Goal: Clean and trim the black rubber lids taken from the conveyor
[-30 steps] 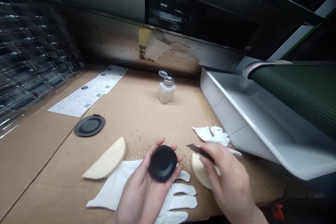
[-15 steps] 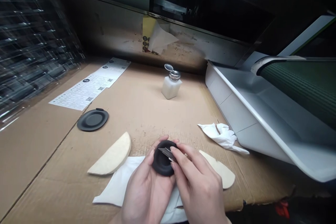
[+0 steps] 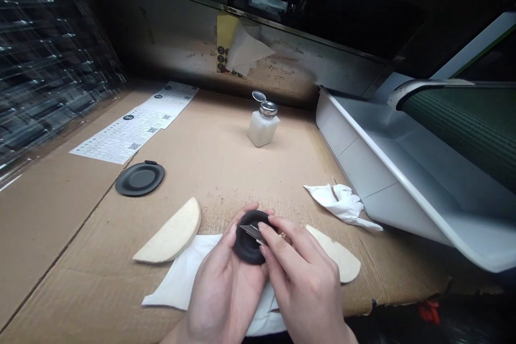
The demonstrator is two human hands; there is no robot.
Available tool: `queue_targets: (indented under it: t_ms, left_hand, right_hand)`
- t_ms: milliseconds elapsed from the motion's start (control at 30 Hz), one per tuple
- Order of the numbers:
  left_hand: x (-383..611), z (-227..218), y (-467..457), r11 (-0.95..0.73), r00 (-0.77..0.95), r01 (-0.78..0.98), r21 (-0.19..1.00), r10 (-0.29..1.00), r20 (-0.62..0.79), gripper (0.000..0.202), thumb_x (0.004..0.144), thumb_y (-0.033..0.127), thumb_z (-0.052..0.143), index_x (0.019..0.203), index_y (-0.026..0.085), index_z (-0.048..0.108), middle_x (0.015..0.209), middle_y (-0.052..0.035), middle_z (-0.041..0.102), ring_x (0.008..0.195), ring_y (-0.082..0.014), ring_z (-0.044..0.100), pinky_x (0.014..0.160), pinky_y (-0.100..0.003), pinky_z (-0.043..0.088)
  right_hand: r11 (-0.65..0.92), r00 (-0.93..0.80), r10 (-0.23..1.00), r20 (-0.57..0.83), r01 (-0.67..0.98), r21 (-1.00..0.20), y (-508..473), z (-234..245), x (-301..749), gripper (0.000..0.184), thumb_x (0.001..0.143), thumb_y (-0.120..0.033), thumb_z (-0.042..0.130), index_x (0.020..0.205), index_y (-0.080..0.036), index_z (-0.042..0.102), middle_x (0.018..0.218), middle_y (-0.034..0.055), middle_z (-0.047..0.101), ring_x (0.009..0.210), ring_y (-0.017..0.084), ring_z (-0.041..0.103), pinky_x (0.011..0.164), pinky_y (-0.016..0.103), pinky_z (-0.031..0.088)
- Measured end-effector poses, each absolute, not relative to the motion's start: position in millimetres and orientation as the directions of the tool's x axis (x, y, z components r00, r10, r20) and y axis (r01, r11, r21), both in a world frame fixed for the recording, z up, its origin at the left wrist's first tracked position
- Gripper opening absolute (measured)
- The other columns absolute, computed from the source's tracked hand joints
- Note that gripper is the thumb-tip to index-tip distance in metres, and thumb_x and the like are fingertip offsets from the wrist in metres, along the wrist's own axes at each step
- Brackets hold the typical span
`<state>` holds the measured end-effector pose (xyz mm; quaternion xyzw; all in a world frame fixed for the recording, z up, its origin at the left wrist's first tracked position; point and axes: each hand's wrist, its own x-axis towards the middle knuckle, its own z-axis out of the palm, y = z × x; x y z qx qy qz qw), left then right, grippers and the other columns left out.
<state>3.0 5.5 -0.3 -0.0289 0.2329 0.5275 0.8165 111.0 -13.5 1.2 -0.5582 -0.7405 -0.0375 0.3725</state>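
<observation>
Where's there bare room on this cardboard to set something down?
Bare brown cardboard shows between the white pump bottle, the flat black disc and the cream half-moon felt pad. It's crowded around the left hand and right hand, holding a black rubber disc and blade, over a white glove.

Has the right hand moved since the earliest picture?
Yes: the right hand has shifted left, off the cream pad, toward the black disc in the left hand.
</observation>
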Motion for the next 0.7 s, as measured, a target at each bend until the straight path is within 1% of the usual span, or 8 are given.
queue_targets:
  t_ms: [133,333,567,700]
  left_hand:
    - [3.1,0.7,5.8,0.449,0.344,-0.872,0.195,0.846,-0.407,0.03,0.088,0.023,0.039,0.095,0.018,0.068,0.105,-0.0085,0.068,0.11,-0.0214,0.055,0.102,-0.039,0.036]
    - [3.8,0.7,6.2,0.443,0.329,-0.879,0.179,0.833,-0.445,0.028,0.088,0.024,0.041,0.096,0.017,0.067,0.106,-0.0093,0.067,0.115,-0.0214,0.051,0.102,-0.037,0.035]
    - [4.4,0.6,6.1,0.449,0.325,-0.867,0.215,0.839,-0.437,0.029,0.088,0.024,0.04,0.094,0.017,0.067,0.105,-0.0092,0.067,0.117,-0.0218,0.05,0.103,-0.039,0.034]
    - [4.5,-0.1,5.6,0.447,0.324,-0.867,0.219,0.841,-0.434,0.028,0.088,0.025,0.041,0.097,0.017,0.066,0.107,-0.01,0.066,0.115,-0.0216,0.051,0.1,-0.036,0.038]
  right_hand:
    - [0.374,-0.104,0.811,0.576,0.849,-0.373,-14.8,1.2,112.9,0.026,0.086,-0.016,0.051,0.108,-0.02,0.064,0.108,0.0068,0.063,0.089,0.018,0.062,0.081,0.032,0.052]
    - [0.381,-0.116,0.811,0.574,0.849,-0.367,-15.1,1.9,113.1,0.026,0.085,-0.015,0.051,0.106,-0.02,0.065,0.107,0.007,0.063,0.087,0.019,0.061,0.077,0.033,0.053]
    - [0.409,-0.125,0.793,0.596,0.834,-0.371,-13.5,2.9,114.4,0.025,0.084,-0.014,0.051,0.104,-0.019,0.066,0.103,0.0073,0.065,0.086,0.017,0.062,0.077,0.031,0.054]
    - [0.422,-0.142,0.801,0.582,0.824,-0.378,-13.8,3.3,114.5,0.026,0.084,-0.013,0.051,0.104,-0.02,0.065,0.104,0.0063,0.065,0.088,0.018,0.062,0.079,0.032,0.054]
